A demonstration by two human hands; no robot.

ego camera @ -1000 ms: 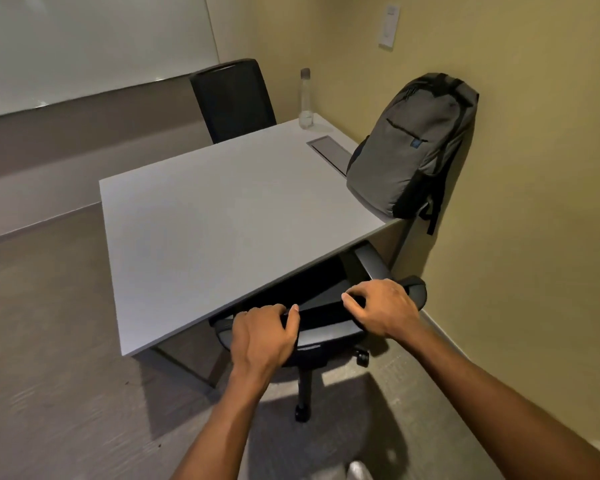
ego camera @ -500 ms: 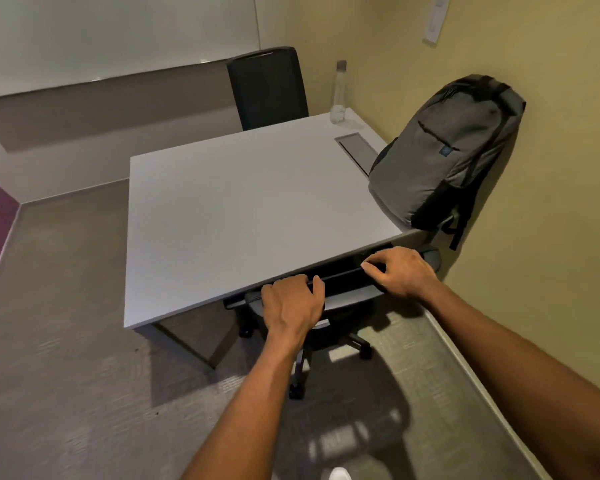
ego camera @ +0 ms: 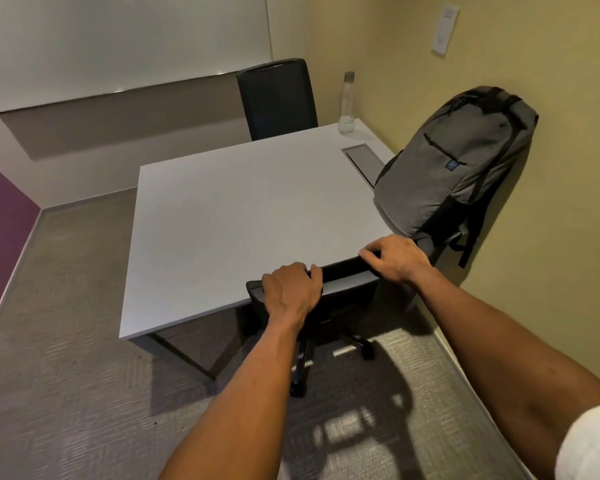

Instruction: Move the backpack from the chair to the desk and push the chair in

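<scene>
Your left hand point(ego camera: 291, 292) and right hand point(ego camera: 395, 258) clamped on chair point(ego camera: 347, 271) backrest at desk point(ego camera: 239, 220) near edge; backpack point(ego camera: 454, 161) upright on desk's right edge, against wall.

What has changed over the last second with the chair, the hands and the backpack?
The office chair has rolled forward under the desk; its backrest top now meets the desk edge. Both the left hand and the right hand kept their grip on the backrest top. The backpack stayed on the desk against the wall, and the water bottle stayed put.
</scene>
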